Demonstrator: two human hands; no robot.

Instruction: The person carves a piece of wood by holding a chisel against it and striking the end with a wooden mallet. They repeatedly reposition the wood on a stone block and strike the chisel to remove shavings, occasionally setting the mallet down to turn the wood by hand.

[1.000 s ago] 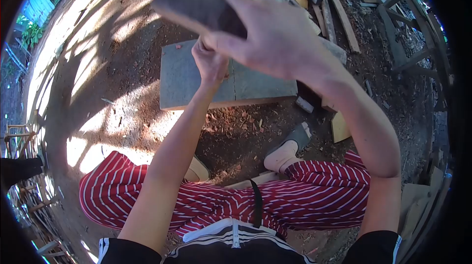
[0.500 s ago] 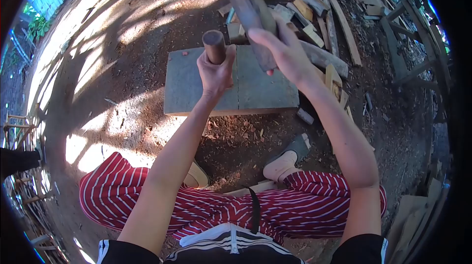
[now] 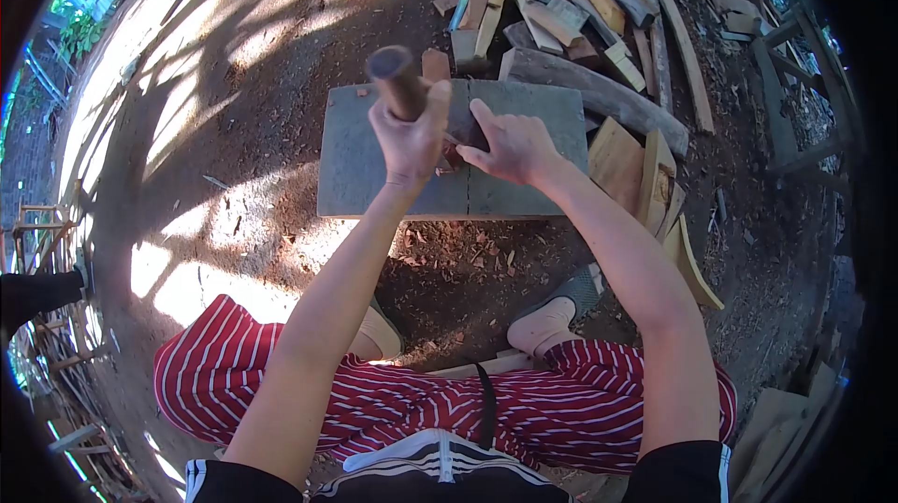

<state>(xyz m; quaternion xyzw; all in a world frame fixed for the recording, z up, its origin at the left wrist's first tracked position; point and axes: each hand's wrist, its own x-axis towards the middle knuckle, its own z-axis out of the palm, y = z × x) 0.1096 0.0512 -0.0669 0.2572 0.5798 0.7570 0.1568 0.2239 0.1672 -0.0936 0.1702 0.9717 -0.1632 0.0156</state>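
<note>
"Wooden cylinder, where's it at?"

"Tilted in the left hand, above the grey slab. Right hand is just beside, wrapped round a dark block. Lining-up step, I'd guess; next move calls for steady grips."

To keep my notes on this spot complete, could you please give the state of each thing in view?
Brown round-ended handle: gripped, flat end up.
Left hand: fingers closed around it.
Right hand: beside a dark, partly hidden block; grip unclear.
Grey flat-topped slab: lying flat, dark line across its top.
Loose wood pieces: scattered and overlapping.
Dark sandal: worn.
</note>
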